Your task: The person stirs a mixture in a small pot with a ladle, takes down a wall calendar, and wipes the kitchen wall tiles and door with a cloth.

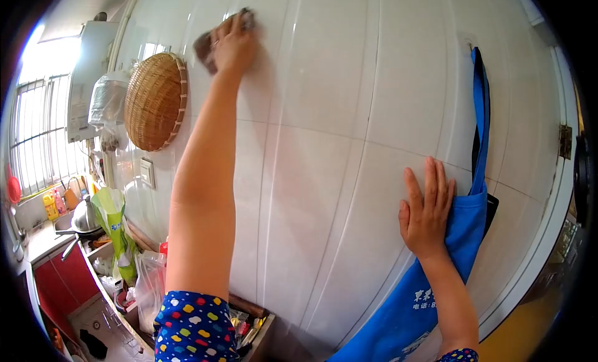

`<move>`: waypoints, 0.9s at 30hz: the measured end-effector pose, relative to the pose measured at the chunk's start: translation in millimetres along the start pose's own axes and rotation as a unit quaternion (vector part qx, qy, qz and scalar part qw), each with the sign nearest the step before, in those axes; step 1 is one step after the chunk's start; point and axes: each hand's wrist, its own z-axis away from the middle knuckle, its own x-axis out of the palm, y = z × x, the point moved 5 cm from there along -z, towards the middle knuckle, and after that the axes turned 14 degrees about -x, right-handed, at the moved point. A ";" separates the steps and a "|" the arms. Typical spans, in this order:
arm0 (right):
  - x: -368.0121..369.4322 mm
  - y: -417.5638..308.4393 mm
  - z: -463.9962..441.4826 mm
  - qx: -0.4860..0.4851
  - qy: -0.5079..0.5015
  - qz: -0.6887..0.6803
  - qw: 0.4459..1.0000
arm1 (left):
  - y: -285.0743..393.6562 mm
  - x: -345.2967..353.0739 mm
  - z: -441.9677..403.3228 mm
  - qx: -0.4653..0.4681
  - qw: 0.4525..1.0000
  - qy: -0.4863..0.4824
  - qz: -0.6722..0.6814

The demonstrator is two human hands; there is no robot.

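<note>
High on the white tiled wall, my left hand presses a brownish-grey cloth against the tiles. Its fingers close over the cloth, and the edges are slightly blurred. My right hand lies flat on the wall lower down to the right, fingers spread, holding nothing. Beside that hand hangs a blue fabric item with white printing, an apron or a bag, on a wall hook. My right wrist and forearm cross in front of it.
A woven bamboo basket hangs left of my left arm, above a wall switch. Below stand a green-and-white bag, a clear plastic bag and a kettle. A door frame edges the right side.
</note>
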 end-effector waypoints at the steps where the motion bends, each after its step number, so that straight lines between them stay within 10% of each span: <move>1: -0.9 0.1 -0.8 -0.002 0.000 0.002 1.000 | 19.1 2.9 8.6 0.052 0.998 0.003 0.028; 2: -1.6 1.1 -1.0 -0.003 0.000 0.003 1.000 | 44.2 7.1 12.5 0.048 0.990 -0.116 0.071; 5: -0.7 -0.8 -2.2 -0.005 0.000 -0.004 1.000 | 92.7 8.8 77.0 0.326 0.942 0.022 0.081; 9: -0.8 0.6 -0.3 -0.006 0.009 -0.025 1.000 | 33.7 17.5 7.5 0.190 0.975 -0.051 0.105; 11: -0.7 1.9 0.2 0.002 0.013 -0.034 0.999 | -11.1 11.8 -15.1 -0.040 0.999 -0.005 0.032; 17: -3.6 0.4 0.2 0.002 0.015 -0.052 0.999 | 130.8 -5.7 151.4 0.387 0.915 -0.087 0.077; 23: -2.3 4.2 14.2 -0.020 0.048 -0.103 0.993 | 92.6 -52.0 297.8 0.491 0.816 -0.283 0.109; 27: -3.3 3.3 19.2 -0.051 0.030 -0.104 0.993 | 96.6 -40.3 198.9 0.362 0.919 -0.144 0.060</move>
